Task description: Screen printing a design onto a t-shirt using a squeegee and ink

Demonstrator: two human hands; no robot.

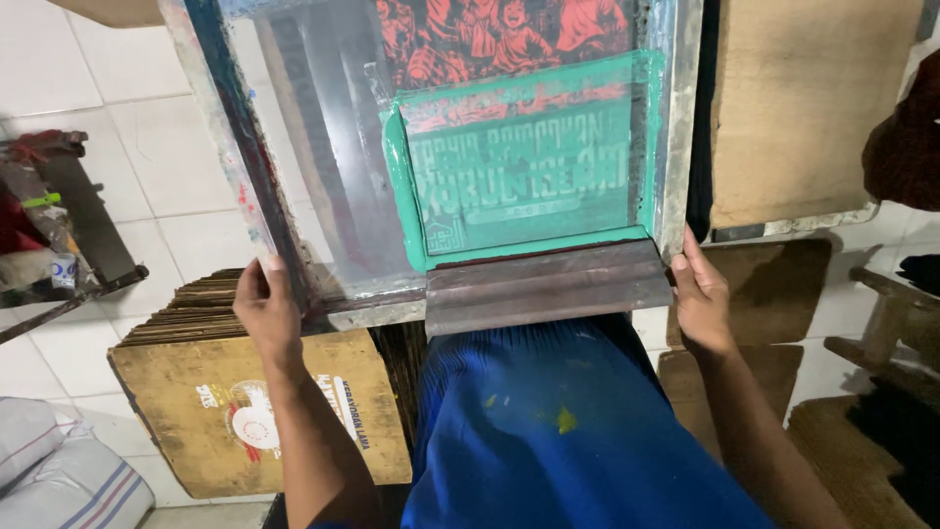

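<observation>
Only one view reaches you: the camera on your head, tilted steeply down and a little forward over your own body. It sits close, so the screen-printing frame fills the upper middle of the picture and runs off the top edge. Your left hand and right hand come in from the bottom corners, forearms rising toward the frame's near corners. Your blue garment takes the lower centre (right beneath the lens), with white floor tiles at left.
</observation>
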